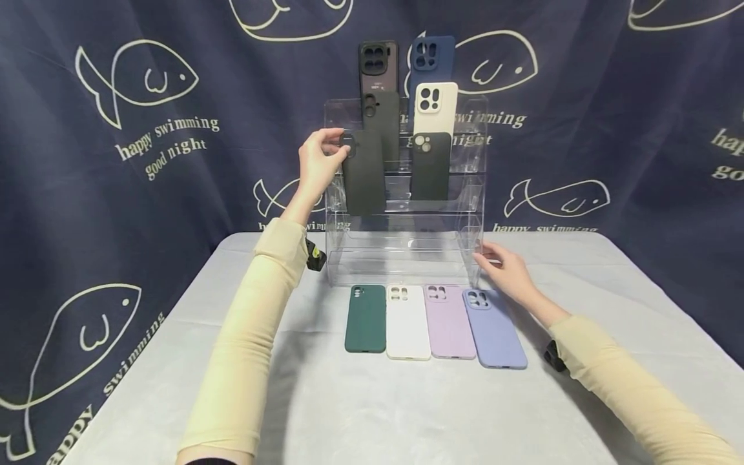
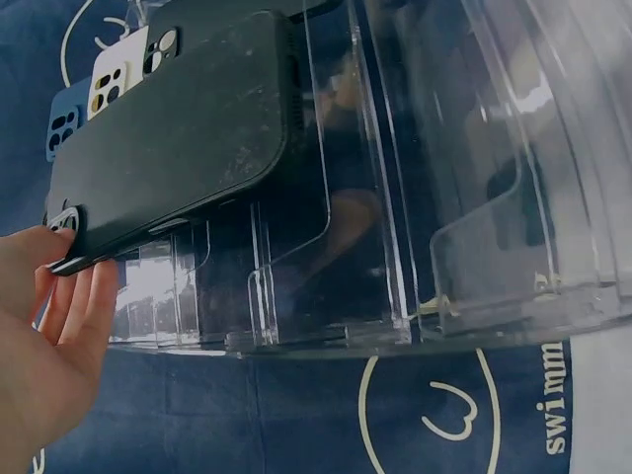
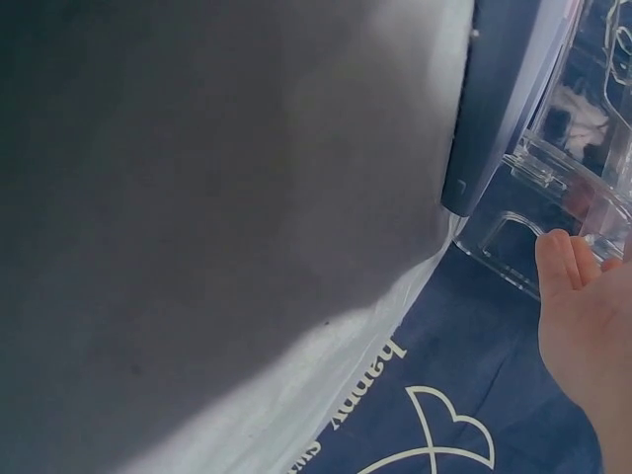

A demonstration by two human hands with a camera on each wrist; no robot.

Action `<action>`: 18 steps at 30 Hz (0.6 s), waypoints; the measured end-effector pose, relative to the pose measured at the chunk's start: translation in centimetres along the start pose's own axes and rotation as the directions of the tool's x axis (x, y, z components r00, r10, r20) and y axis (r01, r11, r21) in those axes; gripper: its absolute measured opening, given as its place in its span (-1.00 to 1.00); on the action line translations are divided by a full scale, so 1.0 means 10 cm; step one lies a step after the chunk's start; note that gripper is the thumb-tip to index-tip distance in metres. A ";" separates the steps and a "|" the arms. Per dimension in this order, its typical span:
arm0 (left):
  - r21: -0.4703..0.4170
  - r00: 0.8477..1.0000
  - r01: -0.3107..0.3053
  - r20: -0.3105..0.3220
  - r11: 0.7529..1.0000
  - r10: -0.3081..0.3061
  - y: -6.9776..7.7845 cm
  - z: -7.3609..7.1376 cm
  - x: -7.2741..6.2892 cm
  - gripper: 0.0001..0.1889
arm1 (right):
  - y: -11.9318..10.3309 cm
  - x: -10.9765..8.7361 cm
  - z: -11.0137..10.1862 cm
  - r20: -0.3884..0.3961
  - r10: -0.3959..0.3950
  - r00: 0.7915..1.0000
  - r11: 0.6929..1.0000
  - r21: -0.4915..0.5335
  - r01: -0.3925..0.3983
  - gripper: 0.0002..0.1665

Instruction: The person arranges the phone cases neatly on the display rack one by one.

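My left hand point(image 1: 318, 161) pinches a black phone case point(image 1: 365, 174) by its upper left corner, thumb over the camera cutout and fingers behind. In the left wrist view the case slants across the tiers of a clear display stand point(image 1: 401, 261). My right hand point(image 1: 507, 271) holds the stand's lower right edge between thumb and fingers; the thumb is hidden in the right wrist view. Behind the held case stand a dark grey case point(image 1: 383, 123) and a dark translucent case point(image 1: 379, 68). On the stand's right side are a blue case point(image 1: 443, 58), a white case point(image 1: 444, 106) and a black case point(image 1: 431, 171).
In front of the stand, a green case point(image 1: 366, 320), a second white case point(image 1: 408, 326), a lilac case point(image 1: 450, 326) and a periwinkle case point(image 1: 496, 332) lie in a row on the pale tablecloth point(image 1: 401, 413). A navy curtain point(image 1: 232, 194) with fish drawings hangs behind.
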State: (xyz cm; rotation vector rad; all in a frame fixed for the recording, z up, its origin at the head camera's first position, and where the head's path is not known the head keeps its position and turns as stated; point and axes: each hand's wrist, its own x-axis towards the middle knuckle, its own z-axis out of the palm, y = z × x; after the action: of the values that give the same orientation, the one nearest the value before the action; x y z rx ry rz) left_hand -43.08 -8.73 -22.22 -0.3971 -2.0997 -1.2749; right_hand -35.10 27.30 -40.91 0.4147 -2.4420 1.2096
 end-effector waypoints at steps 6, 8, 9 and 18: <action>-0.077 0.998 -0.001 -0.060 0.997 -0.003 0.02 0.08 0.09 -0.65 | -0.04 -0.01 0.01 0.006 0.008 1.000 1.000 0.012 -0.009 -0.50; -0.096 0.996 -0.013 -0.085 0.995 0.004 0.01 0.11 0.11 -0.65 | -0.02 -0.01 0.02 0.007 0.007 1.000 1.000 0.021 -0.007 -0.50; -0.104 0.995 -0.023 -0.101 0.994 0.012 0.01 0.13 0.11 -0.66 | -0.02 -0.02 0.02 0.008 0.005 1.000 1.000 0.026 -0.006 -0.49; -0.132 0.981 -0.093 -0.180 0.987 0.068 -0.04 0.33 0.11 -0.68 | 0.01 0.00 0.01 0.004 0.007 1.000 1.000 0.009 -0.007 -0.49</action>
State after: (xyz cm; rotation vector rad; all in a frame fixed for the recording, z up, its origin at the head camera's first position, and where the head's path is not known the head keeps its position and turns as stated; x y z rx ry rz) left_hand -45.36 -6.18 -22.83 -0.4110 -1.8359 -1.3629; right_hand -35.14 27.34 -41.05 0.4119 -2.4440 1.2235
